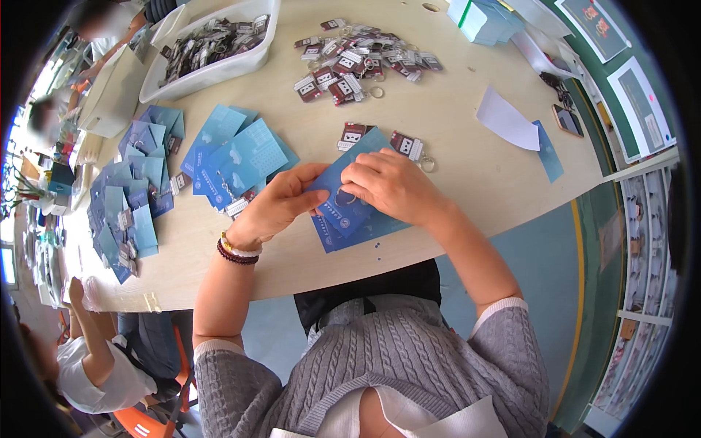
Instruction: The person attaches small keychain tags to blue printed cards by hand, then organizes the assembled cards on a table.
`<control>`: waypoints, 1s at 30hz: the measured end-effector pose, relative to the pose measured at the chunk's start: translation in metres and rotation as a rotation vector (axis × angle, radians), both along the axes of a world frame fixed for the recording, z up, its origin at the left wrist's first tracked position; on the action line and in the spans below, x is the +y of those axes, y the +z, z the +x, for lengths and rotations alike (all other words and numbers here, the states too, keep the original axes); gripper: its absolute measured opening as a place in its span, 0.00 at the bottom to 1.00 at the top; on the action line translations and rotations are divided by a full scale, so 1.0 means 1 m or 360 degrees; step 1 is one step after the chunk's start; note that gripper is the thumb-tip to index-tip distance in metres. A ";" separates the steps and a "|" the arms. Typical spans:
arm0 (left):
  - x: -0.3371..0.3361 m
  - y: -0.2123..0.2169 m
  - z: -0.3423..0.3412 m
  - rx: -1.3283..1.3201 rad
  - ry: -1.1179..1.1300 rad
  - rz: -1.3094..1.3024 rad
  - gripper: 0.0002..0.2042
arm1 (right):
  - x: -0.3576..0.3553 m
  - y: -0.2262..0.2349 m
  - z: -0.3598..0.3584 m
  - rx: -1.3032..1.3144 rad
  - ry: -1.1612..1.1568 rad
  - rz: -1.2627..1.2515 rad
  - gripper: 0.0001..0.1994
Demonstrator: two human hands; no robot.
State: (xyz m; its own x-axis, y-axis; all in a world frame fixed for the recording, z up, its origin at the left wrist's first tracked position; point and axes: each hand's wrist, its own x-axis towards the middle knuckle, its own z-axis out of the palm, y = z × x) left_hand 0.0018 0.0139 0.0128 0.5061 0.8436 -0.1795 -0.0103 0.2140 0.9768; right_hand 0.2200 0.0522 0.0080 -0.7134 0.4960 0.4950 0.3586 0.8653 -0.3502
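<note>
Between both hands, just above the table's near edge, is a blue printed card [363, 151] with a metal key ring [345, 198] lying against its lower part. My left hand [281, 201] pinches the card's left edge between thumb and fingers. Over the card's right side, my right hand [394, 184] has its fingers bent and pressed together at the surface; its fingertips are partly hidden. More blue cards [321, 235] lie underneath. Just beyond the hands are two maroon-and-white cassette-shaped keychains [407, 144], one partly covered by the card.
A pile of similar keychains [343, 66] lies farther back, beside a white bin [212, 91] full of them. Left are blue cards [248, 157] and a heap of cards with keychains [150, 212]. At right lie white paper [504, 120] and a phone [567, 120]. A co-worker [95, 365] sits lower left.
</note>
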 end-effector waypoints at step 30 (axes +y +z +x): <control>-0.020 0.004 0.016 0.1712 0.0193 0.1148 0.33 | -0.002 0.029 0.109 0.0308 -0.1107 -0.1233 0.05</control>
